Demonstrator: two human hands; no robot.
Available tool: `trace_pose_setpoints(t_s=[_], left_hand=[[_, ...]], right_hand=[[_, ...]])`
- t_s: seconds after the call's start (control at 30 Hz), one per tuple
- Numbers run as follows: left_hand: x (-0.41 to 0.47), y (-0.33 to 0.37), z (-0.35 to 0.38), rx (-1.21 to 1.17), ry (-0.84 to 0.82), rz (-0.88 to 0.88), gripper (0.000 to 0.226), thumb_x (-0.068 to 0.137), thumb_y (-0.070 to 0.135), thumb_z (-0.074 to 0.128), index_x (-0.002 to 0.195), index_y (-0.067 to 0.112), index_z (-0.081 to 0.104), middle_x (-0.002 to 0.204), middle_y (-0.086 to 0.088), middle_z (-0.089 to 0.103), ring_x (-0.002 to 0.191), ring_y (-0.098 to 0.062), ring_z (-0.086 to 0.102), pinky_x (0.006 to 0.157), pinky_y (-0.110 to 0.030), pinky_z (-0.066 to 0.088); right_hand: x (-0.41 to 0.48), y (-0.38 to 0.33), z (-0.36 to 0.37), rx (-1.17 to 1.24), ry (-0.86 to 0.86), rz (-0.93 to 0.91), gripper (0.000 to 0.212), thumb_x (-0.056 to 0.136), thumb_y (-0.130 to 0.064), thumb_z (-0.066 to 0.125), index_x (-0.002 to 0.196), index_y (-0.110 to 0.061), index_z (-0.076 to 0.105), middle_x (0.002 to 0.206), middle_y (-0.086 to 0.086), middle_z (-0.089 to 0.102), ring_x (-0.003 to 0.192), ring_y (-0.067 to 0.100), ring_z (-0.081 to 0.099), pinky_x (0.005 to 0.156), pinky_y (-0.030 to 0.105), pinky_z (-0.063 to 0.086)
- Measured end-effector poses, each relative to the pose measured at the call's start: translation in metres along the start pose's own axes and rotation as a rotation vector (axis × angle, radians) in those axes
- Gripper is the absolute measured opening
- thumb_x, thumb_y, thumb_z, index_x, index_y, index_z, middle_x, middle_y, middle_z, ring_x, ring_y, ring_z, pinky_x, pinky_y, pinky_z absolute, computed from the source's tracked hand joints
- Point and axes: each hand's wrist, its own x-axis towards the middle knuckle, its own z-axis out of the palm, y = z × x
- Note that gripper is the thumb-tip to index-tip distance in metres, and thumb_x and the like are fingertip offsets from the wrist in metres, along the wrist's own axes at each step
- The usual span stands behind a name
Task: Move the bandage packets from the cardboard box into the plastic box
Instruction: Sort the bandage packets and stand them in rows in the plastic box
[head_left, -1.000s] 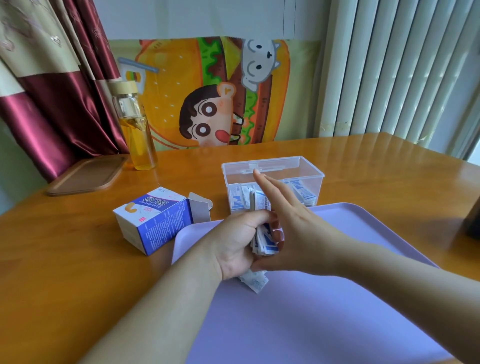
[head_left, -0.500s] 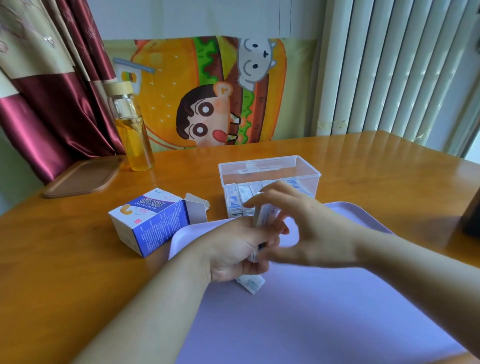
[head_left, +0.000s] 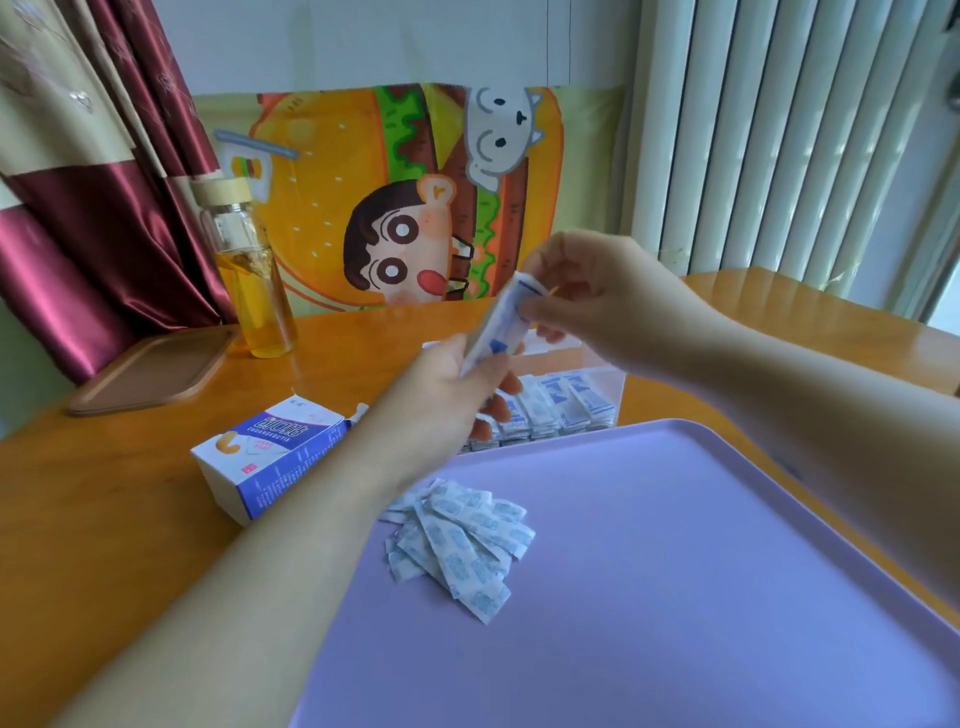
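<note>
A small stack of white-and-blue bandage packets (head_left: 501, 325) is held upright above the clear plastic box (head_left: 597, 371). My left hand (head_left: 457, 395) grips its lower end and my right hand (head_left: 587, 291) pinches its top. Rows of packets stand inside the plastic box, partly hidden behind my left hand. A loose pile of bandage packets (head_left: 462, 540) lies on the purple tray (head_left: 675, 571) below my left forearm. The blue-and-white cardboard box (head_left: 265, 457) lies on its side on the table to the left, its flap open toward the tray.
A glass bottle with yellow liquid (head_left: 249, 275) and a brown wooden lid (head_left: 150, 369) stand at the back left of the wooden table (head_left: 104, 519). A cartoon cushion (head_left: 405, 197) leans at the back. Red curtains hang on the left, white blinds on the right.
Both hands have risen off the tray with a stack of packets, now held above the plastic box. A pile of packets that the hands hid before lies exposed on the tray.
</note>
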Motion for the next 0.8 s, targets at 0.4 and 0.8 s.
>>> trace_pose_setpoints(t_s=[0.4, 0.8], left_hand=[[0.097, 0.007, 0.002, 0.505, -0.21, -0.041, 0.027, 0.096, 0.044, 0.04, 0.099, 0.023, 0.058, 0.093, 0.005, 0.07, 0.079, -0.007, 0.067, 0.079, -0.035, 0.053], [0.157, -0.028, 0.022, 0.893, -0.522, -0.242, 0.026, 0.094, 0.024, 0.046, 0.103, 0.017, 0.069, 0.102, 0.003, 0.068, 0.093, -0.011, 0.062, 0.082, -0.028, 0.052]], right_hand=[[0.073, 0.065, -0.022, 0.149, -0.094, 0.37, 0.013, 0.088, 0.0, 0.059, 0.081, -0.01, 0.058, 0.075, 0.011, 0.062, 0.06, 0.014, 0.06, 0.064, 0.022, 0.056], [0.106, 0.115, -0.008, -0.346, -0.559, 0.621, 0.024, 0.09, 0.005, 0.054, 0.113, -0.003, 0.054, 0.075, 0.009, 0.058, 0.063, 0.015, 0.056, 0.051, 0.017, 0.05]])
